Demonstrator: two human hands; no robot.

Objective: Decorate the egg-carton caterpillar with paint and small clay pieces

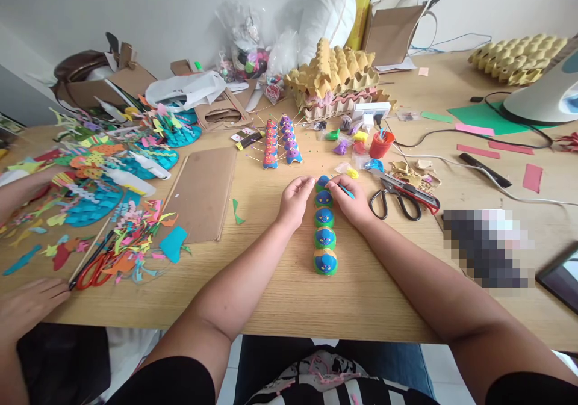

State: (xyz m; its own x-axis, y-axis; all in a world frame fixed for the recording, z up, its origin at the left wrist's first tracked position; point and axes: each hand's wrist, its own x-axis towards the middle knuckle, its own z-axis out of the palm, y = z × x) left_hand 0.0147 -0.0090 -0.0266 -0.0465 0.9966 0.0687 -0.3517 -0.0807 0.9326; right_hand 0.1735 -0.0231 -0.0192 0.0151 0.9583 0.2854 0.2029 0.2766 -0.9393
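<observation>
A strip of egg-carton cups [325, 238] covered in blue and green, with little faces on the bumps, lies lengthwise on the table before me. My left hand [295, 201] is just left of its far end, thumb and fingers pinched together; anything between them is too small to make out. On the other side, my right hand [351, 201] is closed, its fingertips touching the far cups. A slim blue object [346, 192] sticks out from its grip, its kind unclear. Beyond my hands stand two finished-looking cup strips [270, 146] in blue, orange and purple, with thin sticks poking out.
Black-handled scissors [397, 197] and a red cutter [418, 194] lie right of my hand, near a red cup [382, 144]. Cardboard [198, 194] and paper scraps are leftward. Another person's hand [34, 306] rests at the left edge. Egg trays [334, 74] stand behind.
</observation>
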